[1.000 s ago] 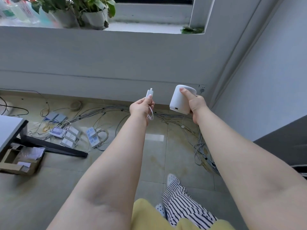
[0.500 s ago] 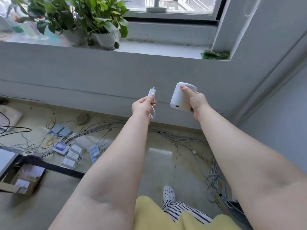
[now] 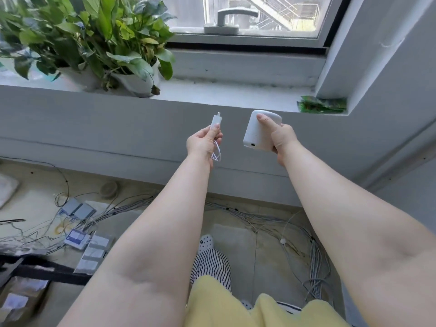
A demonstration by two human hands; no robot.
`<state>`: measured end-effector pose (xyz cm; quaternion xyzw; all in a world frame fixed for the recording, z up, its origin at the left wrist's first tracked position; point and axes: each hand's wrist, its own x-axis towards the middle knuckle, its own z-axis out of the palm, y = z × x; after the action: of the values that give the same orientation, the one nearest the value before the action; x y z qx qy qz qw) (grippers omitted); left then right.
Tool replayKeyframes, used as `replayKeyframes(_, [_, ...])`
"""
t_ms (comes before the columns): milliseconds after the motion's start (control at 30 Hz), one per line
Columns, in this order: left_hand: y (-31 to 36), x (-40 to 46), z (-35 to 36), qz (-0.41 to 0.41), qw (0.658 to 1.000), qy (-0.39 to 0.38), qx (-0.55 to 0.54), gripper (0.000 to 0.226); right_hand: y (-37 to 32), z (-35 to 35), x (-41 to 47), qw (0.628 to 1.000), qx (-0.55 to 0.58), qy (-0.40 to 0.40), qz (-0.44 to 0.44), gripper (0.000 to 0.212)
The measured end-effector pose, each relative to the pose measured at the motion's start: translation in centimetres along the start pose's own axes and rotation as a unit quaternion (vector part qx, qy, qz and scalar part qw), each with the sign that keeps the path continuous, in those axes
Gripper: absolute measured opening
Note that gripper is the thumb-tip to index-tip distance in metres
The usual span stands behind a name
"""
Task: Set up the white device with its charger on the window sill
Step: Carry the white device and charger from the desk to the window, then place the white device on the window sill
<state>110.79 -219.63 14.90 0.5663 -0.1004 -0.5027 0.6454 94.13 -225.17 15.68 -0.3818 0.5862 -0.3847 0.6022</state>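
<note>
Two hands raised in front of the wall: left hand [image 3: 204,143] and right hand [image 3: 282,138]. One white device [image 3: 256,131], one port in its lower edge. One charger [image 3: 215,121], one looped white cord [image 3: 217,154] below it. One window sill [image 3: 224,94]. Two potted plants: one pot [image 3: 81,79] at left, one pot [image 3: 138,83] just beside it. One window handle [image 3: 226,20]. One green packet [image 3: 322,105] at the sill's right end. Down on the floor [image 3: 238,234], one spotted shoe [image 3: 206,241] in plain sight, several pale flat boxes [image 3: 90,252], too blurred for an exact count, and cables [image 3: 316,260] beyond counting.
</note>
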Motion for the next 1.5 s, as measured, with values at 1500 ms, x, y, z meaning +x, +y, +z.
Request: replayKeyframes(1500, [8.3, 23.6, 7.2, -0.070, 0.997, -0.028, 0.036, 0.040, -6.8, 9.0, 20.2, 0.991, -0.053, -0.006, -0.124, 0.074])
